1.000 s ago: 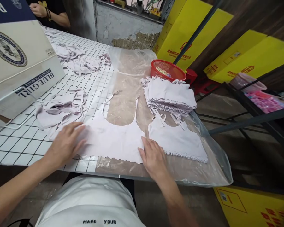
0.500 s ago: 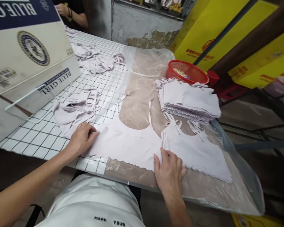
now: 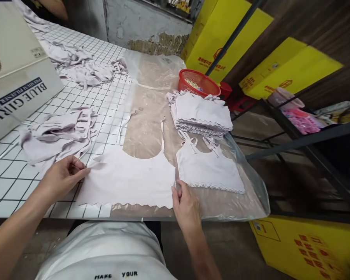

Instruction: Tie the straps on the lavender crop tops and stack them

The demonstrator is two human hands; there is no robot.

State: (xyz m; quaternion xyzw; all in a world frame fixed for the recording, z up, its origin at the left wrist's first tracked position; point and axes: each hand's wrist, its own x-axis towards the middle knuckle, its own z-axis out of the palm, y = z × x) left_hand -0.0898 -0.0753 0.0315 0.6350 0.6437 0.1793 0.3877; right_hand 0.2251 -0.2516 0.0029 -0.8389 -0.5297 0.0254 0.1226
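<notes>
red basket (image 3: 210,84) | yellow carton (image 3: 211,37) behind | white carton (image 3: 14,50) at left

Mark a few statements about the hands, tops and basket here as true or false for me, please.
1. The left hand has its grip at the left edge of the spread top. True.
2. The red basket sits just beyond the tall stack. True.
3. The right hand is on the tall stack. False: it is at the spread top's right edge.
4. The spread top lies right of the tall stack. False: it lies left and nearer.
</notes>
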